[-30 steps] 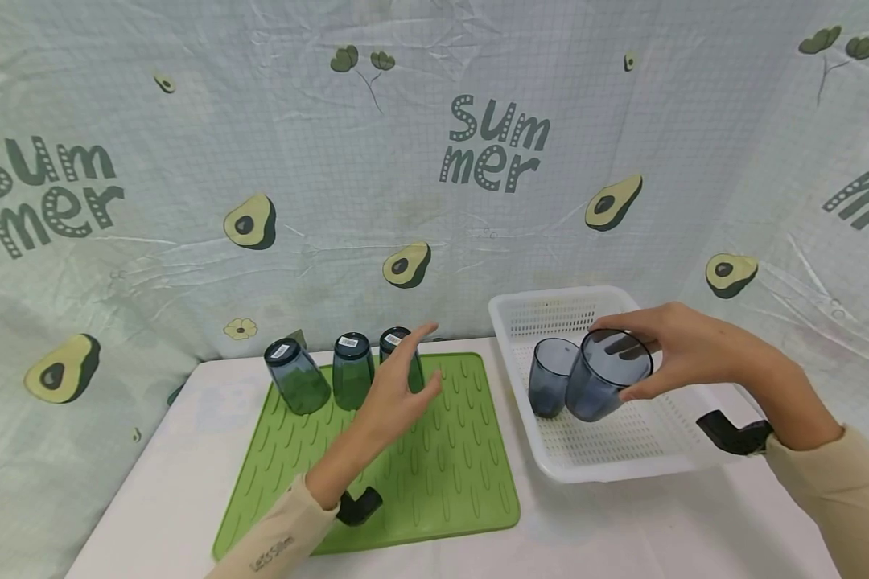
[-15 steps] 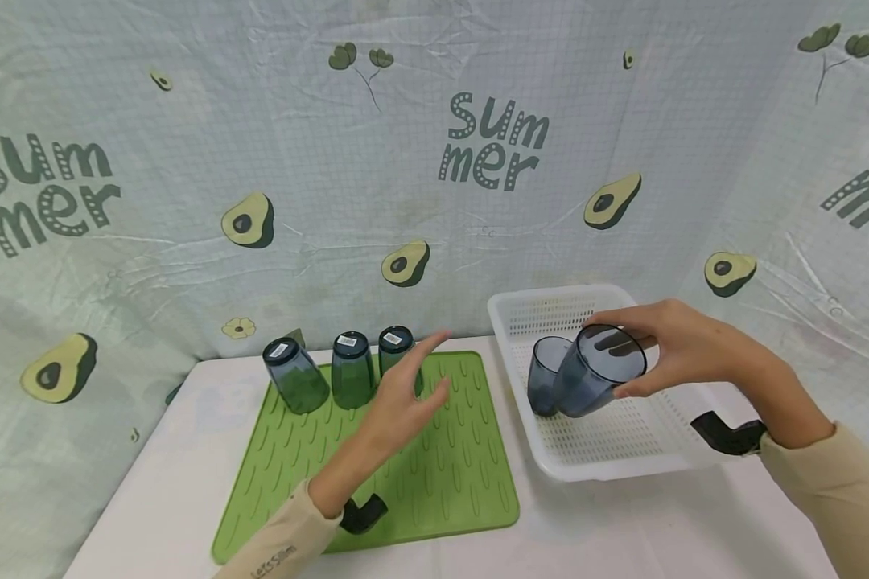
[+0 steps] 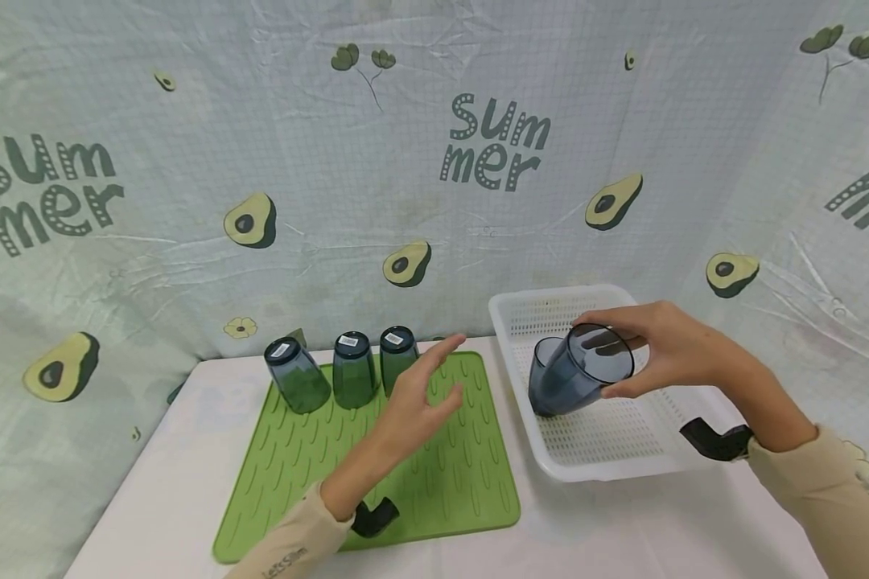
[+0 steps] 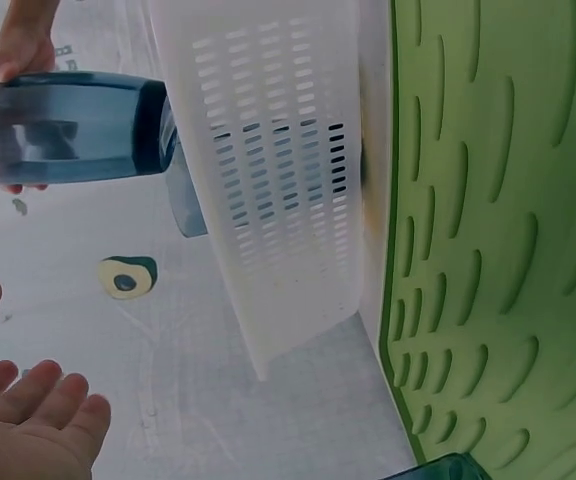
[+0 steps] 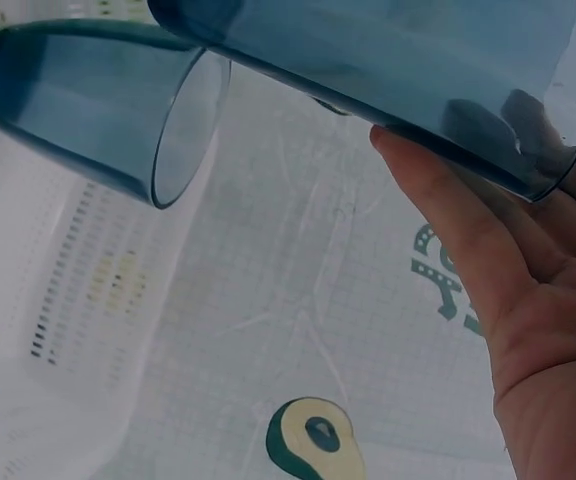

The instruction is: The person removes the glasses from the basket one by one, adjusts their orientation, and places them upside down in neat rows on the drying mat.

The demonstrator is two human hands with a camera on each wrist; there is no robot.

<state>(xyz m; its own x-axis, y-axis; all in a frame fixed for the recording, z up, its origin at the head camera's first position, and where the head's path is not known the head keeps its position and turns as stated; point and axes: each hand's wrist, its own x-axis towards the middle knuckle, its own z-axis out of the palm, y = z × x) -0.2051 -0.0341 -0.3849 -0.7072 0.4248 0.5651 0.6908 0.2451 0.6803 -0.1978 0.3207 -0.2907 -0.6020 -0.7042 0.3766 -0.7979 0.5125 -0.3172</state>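
My right hand [image 3: 662,346] grips a blue glass tumbler [image 3: 586,370] near its rim, over the white basket [image 3: 608,465]. The tumbler tilts, its mouth toward the hand and its base toward the left. Behind it, inside the basket, stands a second blue tumbler [image 5: 98,105], partly hidden in the head view. My left hand [image 3: 413,406] hovers over the green mat [image 3: 471,498], thumb and fingers spread with nothing between them. Upside down along the mat's back edge stand three tumblers: a left one [image 3: 300,382], a middle one [image 3: 353,374] and a right one [image 3: 397,354].
The perforated basket stands right of the mat, its near rim raised above the white table [image 3: 152,474]. A patterned cloth [image 3: 420,185] hangs close behind everything. A dark device is strapped at each wrist.
My right hand has moved left with the tumbler, which now tilts more and overlaps the standing one. My left hand has shifted right, toward the basket.
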